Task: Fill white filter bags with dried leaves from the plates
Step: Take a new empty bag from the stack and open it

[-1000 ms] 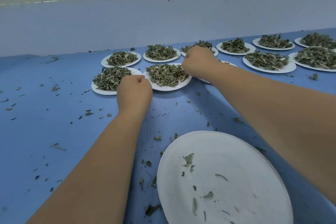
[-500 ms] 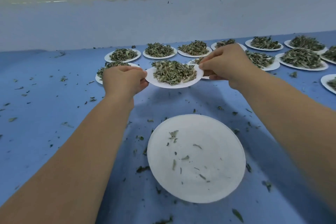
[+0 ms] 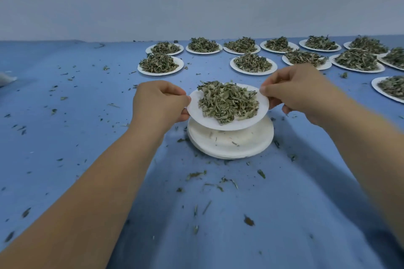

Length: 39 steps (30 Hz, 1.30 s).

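While you hold the loaded plate point(image 3: 197, 116) just above the stack of empty plates point(image 3: 229, 147), your left hand point(image 3: 160, 102) pinches its left rim and your right hand point(image 3: 299, 94) pinches its right rim. Both hands are clamped on the one plate, set apart by its width. The heap of dried leaves point(image 3: 227, 100) sits piled in its middle, close to the far edge. By the look of it you are at the fetching step: one portion is at your working spot, and nothing has gone into a bag yet. More full plates point(image 3: 161, 73) wait in rows at the far side of the blue tabletop point(image 3: 87, 137), which is strewn with leaf crumbs. No filter bag is in either hand; a pale shape point(image 3: 6, 78) at the far left edge may be one, but it is too cut off to tell. Your next move likely calls for freeing a hand, so set the plate down level, then open a bag and tip the leaves slowly, since the rim is shallow and the heap is loose.
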### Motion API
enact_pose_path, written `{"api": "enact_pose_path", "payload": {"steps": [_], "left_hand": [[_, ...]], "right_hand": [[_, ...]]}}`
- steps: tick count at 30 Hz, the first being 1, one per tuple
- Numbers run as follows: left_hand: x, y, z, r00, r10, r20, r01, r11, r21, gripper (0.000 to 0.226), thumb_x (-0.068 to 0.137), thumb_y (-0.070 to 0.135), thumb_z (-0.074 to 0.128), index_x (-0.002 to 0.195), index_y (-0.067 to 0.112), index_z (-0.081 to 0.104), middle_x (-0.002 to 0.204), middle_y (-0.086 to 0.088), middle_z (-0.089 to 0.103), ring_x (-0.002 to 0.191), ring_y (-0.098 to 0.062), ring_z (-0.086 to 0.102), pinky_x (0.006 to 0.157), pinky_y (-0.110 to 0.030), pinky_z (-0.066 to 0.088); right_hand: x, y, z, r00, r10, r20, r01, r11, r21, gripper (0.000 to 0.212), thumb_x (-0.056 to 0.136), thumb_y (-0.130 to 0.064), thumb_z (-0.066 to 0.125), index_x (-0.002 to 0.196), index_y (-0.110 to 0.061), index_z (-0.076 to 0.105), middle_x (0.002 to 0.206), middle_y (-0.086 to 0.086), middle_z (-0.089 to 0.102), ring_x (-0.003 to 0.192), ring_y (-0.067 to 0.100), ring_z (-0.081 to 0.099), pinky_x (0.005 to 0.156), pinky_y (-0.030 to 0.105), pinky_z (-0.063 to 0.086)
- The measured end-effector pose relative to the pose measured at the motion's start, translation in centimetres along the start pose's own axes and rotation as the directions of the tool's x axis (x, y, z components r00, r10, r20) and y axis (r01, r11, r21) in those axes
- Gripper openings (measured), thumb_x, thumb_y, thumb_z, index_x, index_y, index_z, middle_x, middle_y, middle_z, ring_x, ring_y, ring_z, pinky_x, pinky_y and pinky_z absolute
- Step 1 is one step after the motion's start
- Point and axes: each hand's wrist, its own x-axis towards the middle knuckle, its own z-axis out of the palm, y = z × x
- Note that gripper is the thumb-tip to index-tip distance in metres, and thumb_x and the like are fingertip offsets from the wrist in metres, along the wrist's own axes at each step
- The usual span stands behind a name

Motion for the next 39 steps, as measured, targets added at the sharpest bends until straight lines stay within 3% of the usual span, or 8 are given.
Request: {"api": "enact_pose_path", "payload": {"steps": [10, 18, 21, 23, 26, 29, 35, 39], "left_hand": [[-1.4, -2.6, -0.7, 0.994, 0.103, 0.023, -0.105, 0.981, 0.166, 0.015, 0.08, 0.012, 0.079, 0.07, 0.02, 0.073, 0.056, 0.0, 0.069, 0.051, -0.014, 0.069, 0.058, -0.033, 0.062], [-1.5, -2.7, -0.6, 0.968, 0.249, 0.023, -0.241, 0.904, 0.352, 0.013, 0.085, 0.032, 0.071, 0.073, 0.032, 0.069, 0.069, 0.015, 0.07, 0.063, 0.003, 0.066, 0.061, -0.019, 0.05], [-1.8, -2.4, 0.0, 0.975, 0.218, 0.037, -0.22, 0.932, 0.289, 0.02, 0.097, 0.047, 0.049, 0.086, 0.039, 0.063, 0.091, 0.022, 0.064, 0.086, 0.009, 0.059, 0.07, -0.017, 0.041], [-2.4, -2.2, 1.4, 0.987, 0.101, 0.125, -0.116, 0.987, 0.114, 0.033, 0.102, 0.053, 0.032, 0.117, 0.044, 0.06, 0.11, 0.028, 0.054, 0.107, 0.002, 0.053, 0.093, -0.027, 0.039], [-3.5, -2.3, 3.7, 0.973, 0.105, 0.205, -0.124, 0.989, 0.081, 0.044, 0.104, 0.056, 0.023, 0.14, 0.042, 0.044, 0.101, 0.039, 0.04, 0.098, 0.013, 0.039, 0.091, -0.022, 0.026], [-3.6, -2.4, 4.5, 0.979, 0.109, 0.174, -0.125, 0.989, 0.084, 0.042, 0.104, 0.057, 0.023, 0.136, 0.04, 0.044, 0.106, 0.029, 0.046, 0.095, 0.011, 0.043, 0.077, -0.014, 0.027], [-3.7, -2.3, 4.6, 0.987, 0.114, 0.115, -0.124, 0.989, 0.085, 0.027, 0.105, 0.05, 0.029, 0.096, 0.038, 0.051, 0.09, 0.016, 0.056, 0.077, 0.027, 0.045, 0.065, -0.017, 0.03], [-3.5, -2.4, 4.4, 0.993, 0.098, 0.066, -0.102, 0.993, 0.064, 0.025, 0.105, 0.047, 0.031, 0.092, 0.039, 0.051, 0.087, 0.014, 0.057, 0.073, 0.024, 0.047, 0.063, -0.02, 0.031]], "right_hand": [[-1.7, 1.4, 1.7, 0.989, -0.147, -0.029, 0.136, 0.962, -0.239, 0.014, 0.092, -0.021, 0.063, 0.084, -0.031, 0.067, 0.053, -0.013, 0.063, 0.046, -0.001, 0.056, 0.043, 0.015, 0.04], [-2.4, 2.3, 2.7, 0.96, -0.267, -0.083, 0.213, 0.891, -0.401, 0.011, 0.098, -0.027, 0.054, 0.092, -0.03, 0.063, 0.058, -0.001, 0.062, 0.064, 0.021, 0.062, 0.066, 0.043, 0.057], [-2.7, 2.6, 2.6, 0.94, -0.286, -0.187, 0.209, 0.915, -0.346, 0.017, 0.1, -0.041, 0.052, 0.102, -0.029, 0.064, 0.075, -0.013, 0.063, 0.074, 0.005, 0.06, 0.067, 0.03, 0.051], [-3.3, 2.7, 2.9, 0.942, -0.299, -0.151, 0.256, 0.934, -0.25, 0.029, 0.099, -0.052, 0.051, 0.116, -0.031, 0.06, 0.1, -0.02, 0.063, 0.094, -0.001, 0.058, 0.074, 0.018, 0.041], [-4.4, 2.7, 4.3, 0.962, -0.262, -0.072, 0.255, 0.963, -0.091, 0.046, 0.097, -0.062, 0.048, 0.132, -0.033, 0.049, 0.128, -0.018, 0.055, 0.118, 0.0, 0.05, 0.086, 0.02, 0.038], [-4.9, 2.7, 5.9, 0.969, -0.219, -0.11, 0.221, 0.975, 0.001, 0.044, 0.099, -0.056, 0.049, 0.133, -0.029, 0.047, 0.135, -0.012, 0.052, 0.123, 0.005, 0.048, 0.094, 0.027, 0.036], [-4.7, 2.3, 6.7, 0.975, -0.203, -0.087, 0.204, 0.979, 0.007, 0.035, 0.102, -0.053, 0.043, 0.126, -0.029, 0.049, 0.13, -0.013, 0.054, 0.115, 0.005, 0.049, 0.084, 0.015, 0.034], [-4.9, 2.5, 6.3, 0.974, -0.214, -0.074, 0.216, 0.976, 0.017, 0.039, 0.101, -0.057, 0.042, 0.13, -0.031, 0.046, 0.122, -0.018, 0.054, 0.103, -0.013, 0.051, 0.085, 0.017, 0.036]]}}
